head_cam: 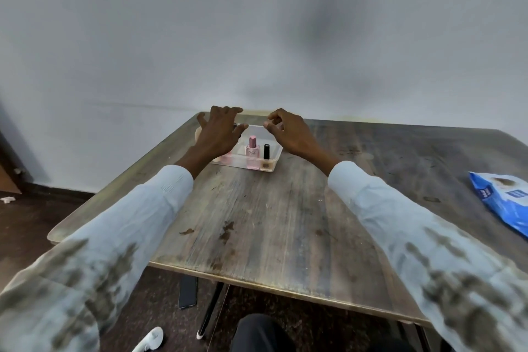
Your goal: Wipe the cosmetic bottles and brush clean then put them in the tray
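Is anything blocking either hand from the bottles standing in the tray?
Nothing visible. The pink bottle and black bottle stand upright in the open tray, between the left hand and right hand.

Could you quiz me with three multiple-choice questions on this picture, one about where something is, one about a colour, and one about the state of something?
1. Where does the blue wipes packet lie on the table?
A. inside the tray
B. near the table's right edge
C. under the left hand

2. What colour is the cap of the small slim bottle standing beside the pink bottle?
A. black
B. white
C. green

3. How does the pink bottle stand in the clear tray?
A. lying on its side
B. upside down
C. upright

Answers:
1 B: the packet lies far right, well apart from the tray.
2 A: its cap and body look dark black.
3 C: its cap points up. The left hand and right hand hover over the tray, and neither visibly holds a bottle.
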